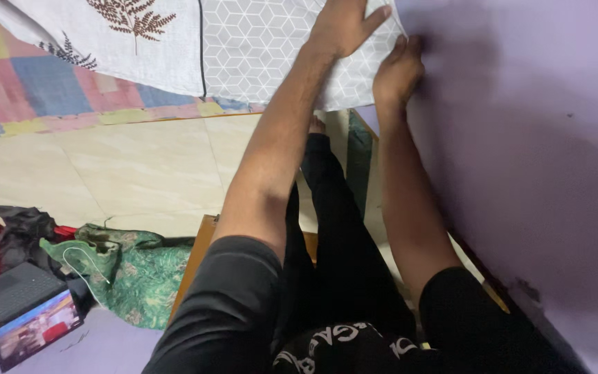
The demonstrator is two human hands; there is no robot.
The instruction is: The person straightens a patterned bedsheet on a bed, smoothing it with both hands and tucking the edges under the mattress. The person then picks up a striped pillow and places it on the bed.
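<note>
Lilac wall (520, 138) fills the right side, and one grey-white patterned sheet (257, 41) is stretched toward it, so both hands work at its corner beside the wall. The left hand (344, 28) lies flat, fingers spread, pressing the cloth. The right hand (397, 73) curls its fingers onto the edge; whether they pinch it I cannot tell. One green cloth (129, 273) and one open laptop (19, 308) lie below.
</note>
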